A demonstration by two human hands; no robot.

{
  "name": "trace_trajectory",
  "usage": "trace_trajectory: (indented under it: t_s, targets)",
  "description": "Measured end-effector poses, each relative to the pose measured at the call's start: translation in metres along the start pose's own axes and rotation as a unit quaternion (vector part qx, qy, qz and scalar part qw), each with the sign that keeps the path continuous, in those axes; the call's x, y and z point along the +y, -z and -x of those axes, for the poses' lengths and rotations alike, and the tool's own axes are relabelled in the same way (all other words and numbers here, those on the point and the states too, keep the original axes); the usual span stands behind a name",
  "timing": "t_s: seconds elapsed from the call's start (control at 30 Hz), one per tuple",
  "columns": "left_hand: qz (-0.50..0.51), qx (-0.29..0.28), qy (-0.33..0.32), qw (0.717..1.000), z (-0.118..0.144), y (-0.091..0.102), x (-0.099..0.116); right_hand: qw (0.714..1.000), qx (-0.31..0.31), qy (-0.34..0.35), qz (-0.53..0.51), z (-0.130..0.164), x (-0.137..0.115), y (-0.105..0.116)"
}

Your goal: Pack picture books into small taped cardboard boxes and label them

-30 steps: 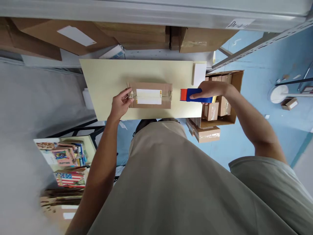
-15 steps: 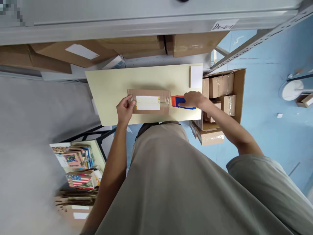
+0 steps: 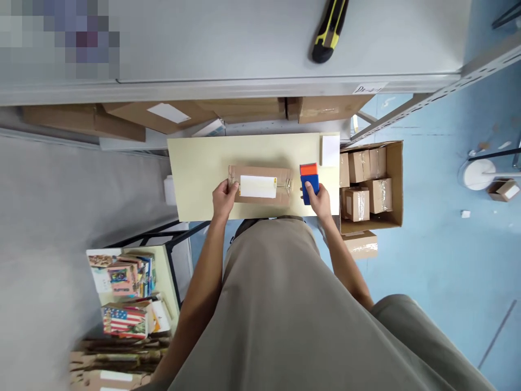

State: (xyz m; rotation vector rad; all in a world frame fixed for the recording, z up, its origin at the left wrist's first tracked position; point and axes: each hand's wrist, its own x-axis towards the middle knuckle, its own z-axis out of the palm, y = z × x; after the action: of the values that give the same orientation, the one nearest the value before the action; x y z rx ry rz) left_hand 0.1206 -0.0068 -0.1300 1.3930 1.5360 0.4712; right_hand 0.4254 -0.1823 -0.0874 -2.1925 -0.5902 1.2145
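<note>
A brown cardboard box (image 3: 264, 200) with a white label (image 3: 258, 186) on top lies flat on the pale yellow tabletop (image 3: 195, 163). Clear tape shines at its right end. My left hand (image 3: 224, 199) grips the box's left end, thumb on top and fingers along the side. To the right of the box and apart from it, my right hand (image 3: 321, 201) is closed around a blue tape dispenser (image 3: 310, 182) with an orange end pointing away from me. Part of the dispenser is hidden under my thumb.
A white pad (image 3: 330, 150) lies at the table's far right corner. Right of the table stands a large open carton (image 3: 395, 184) holding several small boxes. A grey shelf (image 3: 228, 54) with a utility knife (image 3: 330, 32) runs across the back. Books (image 3: 126, 277) are stacked at lower left.
My right hand has drawn the tape dispenser away from the box's right end and turned it so the orange end points away from me. My left hand stays on the box. The view has shifted.
</note>
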Motion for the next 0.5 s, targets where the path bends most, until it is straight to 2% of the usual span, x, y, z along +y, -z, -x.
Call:
trace_trajectory:
  t_s: [0.07,0.1,0.2,0.3,0.43,0.5]
  targets:
    - [-0.023,-0.027,-0.009,0.999,0.0,0.005,0.0,0.99,0.036,0.03,-0.134,0.004,-0.001,-0.017]
    - [-0.033,-0.037,-0.015,0.999,-0.001,0.008,0.001,0.985,0.054,0.036,-0.16,0.004,-0.003,-0.025]
    - [-0.066,-0.053,-0.03,0.996,-0.009,0.013,0.002,0.985,0.082,0.018,-0.149,-0.004,-0.012,-0.041]
    - [-0.094,-0.078,-0.039,0.992,-0.016,0.016,0.005,0.984,0.096,0.015,-0.147,-0.007,-0.023,-0.044]
    - [-0.102,-0.087,-0.053,0.99,-0.016,0.026,0.009,0.981,0.12,0.045,-0.144,0.005,-0.041,-0.045]
    - [-0.068,-0.077,-0.082,0.991,-0.013,0.036,0.007,0.976,0.138,0.076,-0.15,0.013,-0.049,-0.049]
